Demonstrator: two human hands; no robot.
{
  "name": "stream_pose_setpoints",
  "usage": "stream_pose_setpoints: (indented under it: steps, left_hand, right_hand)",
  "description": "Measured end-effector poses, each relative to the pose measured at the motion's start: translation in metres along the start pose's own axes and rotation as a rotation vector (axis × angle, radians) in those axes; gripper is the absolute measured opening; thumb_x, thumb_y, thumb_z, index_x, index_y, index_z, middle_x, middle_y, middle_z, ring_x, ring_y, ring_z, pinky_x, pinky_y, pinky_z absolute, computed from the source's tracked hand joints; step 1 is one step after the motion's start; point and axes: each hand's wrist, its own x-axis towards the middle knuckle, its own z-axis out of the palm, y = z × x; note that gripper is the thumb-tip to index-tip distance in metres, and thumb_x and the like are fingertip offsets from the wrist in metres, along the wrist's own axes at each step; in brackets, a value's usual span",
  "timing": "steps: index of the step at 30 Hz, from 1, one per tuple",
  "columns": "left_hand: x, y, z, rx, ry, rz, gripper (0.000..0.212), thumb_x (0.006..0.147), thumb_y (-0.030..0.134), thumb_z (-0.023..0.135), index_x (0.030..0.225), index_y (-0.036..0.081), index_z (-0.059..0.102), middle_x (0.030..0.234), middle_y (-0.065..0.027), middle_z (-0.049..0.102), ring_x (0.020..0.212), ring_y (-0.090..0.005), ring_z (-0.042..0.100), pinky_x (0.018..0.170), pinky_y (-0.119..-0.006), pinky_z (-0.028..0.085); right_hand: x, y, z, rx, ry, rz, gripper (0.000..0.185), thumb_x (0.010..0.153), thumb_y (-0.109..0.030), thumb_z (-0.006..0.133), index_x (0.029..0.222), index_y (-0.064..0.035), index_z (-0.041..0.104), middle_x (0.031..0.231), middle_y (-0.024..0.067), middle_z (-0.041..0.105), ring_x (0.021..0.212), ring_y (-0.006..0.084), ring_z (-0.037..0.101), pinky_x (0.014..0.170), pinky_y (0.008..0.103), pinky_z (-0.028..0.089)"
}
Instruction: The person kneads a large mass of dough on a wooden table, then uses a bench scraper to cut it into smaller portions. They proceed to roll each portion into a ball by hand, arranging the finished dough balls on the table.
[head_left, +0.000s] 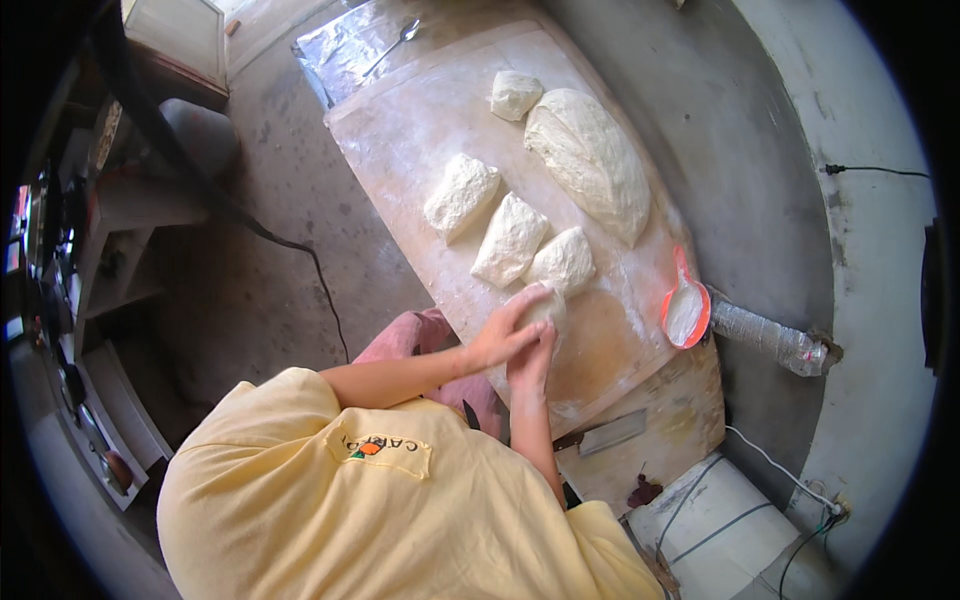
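Both my hands are cupped together around a small pale dough piece (551, 306), which they partly hide. My left hand (504, 330) reaches over from the left with floury fingertips. From below, my right hand (531, 361) presses against it. I cannot tell whether this piece rests on the wooden board (405, 127). Just beyond it are a cut dough piece (562, 261), another dough piece (510, 240) and a third dough piece (461, 196). Farther back lies a large dough mass (592, 161), with a small dough chunk (514, 95) against its far end.
An orange scoop of flour (684, 315) sits at the board's right edge, near a foil-wrapped pipe (772, 337). A cleaver (611, 435) lies right of my right forearm. A metal spoon (394, 46) rests on a foil-covered surface (337, 56). A dark cable (262, 232) hangs at left.
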Motion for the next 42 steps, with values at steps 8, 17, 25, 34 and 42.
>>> stream_pose_setpoints:
  steps: [8, 17, 25, 34, 42]
  left_hand:
    - [0.055, 0.051, -0.066, -1.081, -0.320, -0.362, 0.068, 0.088, 0.057, 0.044, 0.139, 0.012, 0.036, 0.143, -0.0161, 0.035, 0.124, -0.0333, 0.045, 0.100, -0.051, 0.041]
    - [0.078, 0.004, -0.118, -1.688, -0.013, -0.221, 0.076, 0.088, 0.063, 0.031, 0.140, 0.008, 0.037, 0.143, -0.0198, 0.037, 0.128, -0.0445, 0.037, 0.107, -0.058, 0.026]
    - [0.173, -0.042, -0.214, -1.467, 0.230, -0.202, 0.068, 0.091, 0.055, 0.026, 0.135, 0.006, 0.042, 0.135, -0.0225, 0.045, 0.123, -0.0446, 0.042, 0.106, -0.058, 0.030]
    - [0.383, -0.005, -0.255, -1.376, -0.045, -0.153, 0.051, 0.092, 0.040, 0.036, 0.122, 0.002, 0.052, 0.121, -0.0177, 0.057, 0.113, -0.0391, 0.051, 0.099, -0.055, 0.039]
    - [0.450, -0.075, -0.321, -0.183, 0.610, -0.283, 0.040, 0.085, 0.018, 0.061, 0.116, -0.005, 0.052, 0.109, -0.0186, 0.060, 0.107, -0.0296, 0.056, 0.094, -0.044, 0.042]
  right_hand:
    - [-0.049, -0.101, 0.097, -0.947, -0.369, -0.328, 0.077, 0.085, -0.031, 0.067, 0.141, -0.0037, 0.022, 0.133, 0.0187, 0.042, 0.114, 0.0266, 0.050, 0.083, 0.0355, 0.051]
    - [-0.036, -0.088, 0.040, -0.914, -0.017, -0.399, 0.058, 0.087, -0.004, 0.055, 0.139, -0.0058, 0.029, 0.124, 0.0167, 0.053, 0.090, 0.0199, 0.058, 0.076, 0.0284, 0.049]
    - [-0.047, -0.044, -0.040, -1.049, 0.233, -0.310, 0.056, 0.086, 0.001, 0.052, 0.137, -0.0067, 0.032, 0.114, 0.0155, 0.057, 0.084, 0.0183, 0.061, 0.072, 0.0277, 0.050]
    - [-0.029, -0.001, 0.031, -0.916, 0.554, -0.176, 0.055, 0.082, -0.002, 0.056, 0.133, -0.0039, 0.037, 0.109, 0.0170, 0.062, 0.094, 0.0239, 0.059, 0.083, 0.0345, 0.046]
    - [-0.015, 0.016, 0.071, -1.016, 0.573, -0.202, 0.056, 0.081, -0.003, 0.057, 0.133, -0.0044, 0.037, 0.109, 0.0180, 0.061, 0.095, 0.0266, 0.059, 0.085, 0.0363, 0.045]
